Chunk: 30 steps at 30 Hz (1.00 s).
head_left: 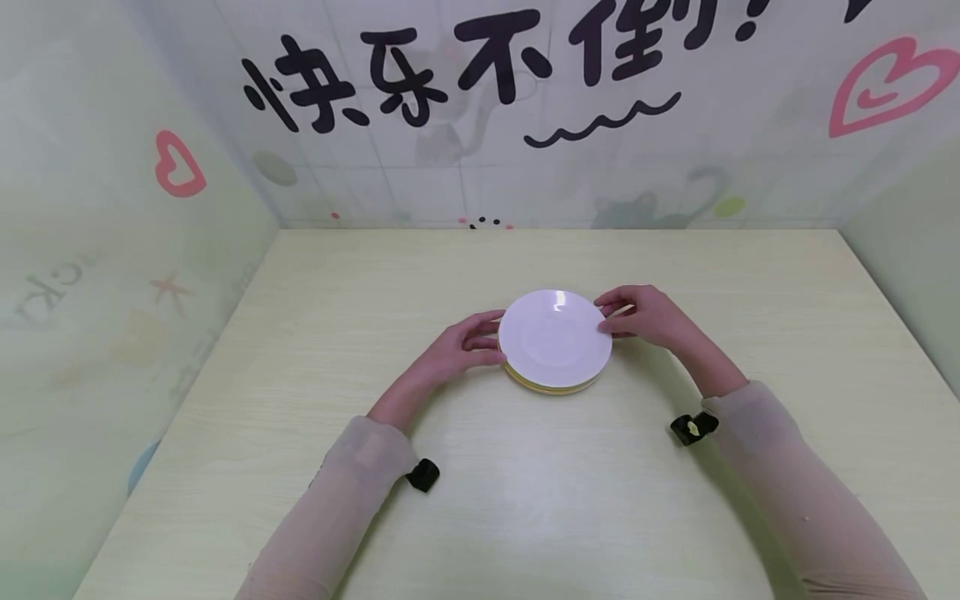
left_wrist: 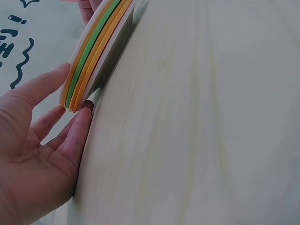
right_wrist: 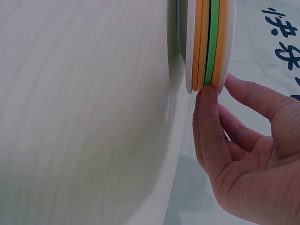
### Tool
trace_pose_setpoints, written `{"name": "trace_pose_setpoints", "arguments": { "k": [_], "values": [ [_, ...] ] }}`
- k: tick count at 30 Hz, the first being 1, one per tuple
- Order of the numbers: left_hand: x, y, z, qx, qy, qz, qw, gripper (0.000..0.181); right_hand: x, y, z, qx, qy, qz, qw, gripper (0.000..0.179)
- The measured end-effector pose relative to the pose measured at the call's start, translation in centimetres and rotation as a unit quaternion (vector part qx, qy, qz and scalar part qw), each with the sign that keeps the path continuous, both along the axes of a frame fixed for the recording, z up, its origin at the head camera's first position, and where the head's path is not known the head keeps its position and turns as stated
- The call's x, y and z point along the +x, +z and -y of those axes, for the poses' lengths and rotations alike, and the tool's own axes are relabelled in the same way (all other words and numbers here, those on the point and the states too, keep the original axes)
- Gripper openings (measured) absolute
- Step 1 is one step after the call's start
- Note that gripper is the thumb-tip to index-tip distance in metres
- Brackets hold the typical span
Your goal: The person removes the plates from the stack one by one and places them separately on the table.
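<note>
A stack of round plates (head_left: 555, 340) sits near the middle of the table, with a glossy white plate on top. Edge-on in the left wrist view, the stack (left_wrist: 91, 56) shows orange and green plates between white ones. My left hand (head_left: 452, 352) holds its left side, the thumb at the upper rim and fingers at the lower edge. On the opposite side my right hand (head_left: 643, 317) grips the rim; in the right wrist view its thumb meets the top plate and its fingertips (right_wrist: 208, 93) press the plates' edges. The underside of the stack is mostly hidden.
The pale wood-grain table (head_left: 360, 283) ends at a back wall (head_left: 420, 187) with black lettering and drawings. Side walls stand to the left and right. A black wrist device (head_left: 423, 475) is at the left sleeve, another (head_left: 693, 427) at the right sleeve.
</note>
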<state>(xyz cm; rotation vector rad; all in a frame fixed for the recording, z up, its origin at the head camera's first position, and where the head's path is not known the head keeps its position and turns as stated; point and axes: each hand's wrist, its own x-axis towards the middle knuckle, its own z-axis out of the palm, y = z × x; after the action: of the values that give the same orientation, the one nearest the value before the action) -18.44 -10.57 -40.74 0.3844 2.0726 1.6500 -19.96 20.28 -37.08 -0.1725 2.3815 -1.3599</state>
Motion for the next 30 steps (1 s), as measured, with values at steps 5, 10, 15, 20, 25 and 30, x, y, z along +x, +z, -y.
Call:
{"name": "trace_pose_setpoints", "arguments": {
  "k": [5, 10, 15, 20, 25, 30],
  "values": [
    [0.03, 0.01, 0.02, -0.001, -0.002, -0.005, 1.0, 0.065, -0.01, 0.02, 0.02, 0.005, -0.002, 0.001, 1.0, 0.041],
    [-0.01, -0.08, 0.05, 0.004, -0.003, -0.006, 1.0, 0.065, -0.2, -0.13, 0.01, 0.014, -0.006, 0.002, 0.9999, 0.04],
    [-0.03, -0.19, 0.04, 0.005, -0.003, -0.008, 0.9999, 0.065, -0.29, -0.23, 0.04, 0.023, -0.009, 0.003, 0.9997, 0.038],
    [-0.08, -0.33, 0.01, 0.004, -0.004, -0.011, 0.9999, 0.065, -0.16, -0.01, 0.22, 0.03, -0.011, 0.002, 0.9995, 0.038],
    [0.03, -0.15, 0.02, 0.002, -0.003, -0.011, 0.9999, 0.065, -0.09, 0.14, 0.32, 0.038, -0.011, -0.005, 0.9992, 0.036],
    [0.14, 0.0, 0.03, 0.0, -0.003, -0.013, 0.9999, 0.065, -0.06, 0.15, 0.34, 0.042, -0.014, -0.003, 0.999, 0.036]
  ]
}}
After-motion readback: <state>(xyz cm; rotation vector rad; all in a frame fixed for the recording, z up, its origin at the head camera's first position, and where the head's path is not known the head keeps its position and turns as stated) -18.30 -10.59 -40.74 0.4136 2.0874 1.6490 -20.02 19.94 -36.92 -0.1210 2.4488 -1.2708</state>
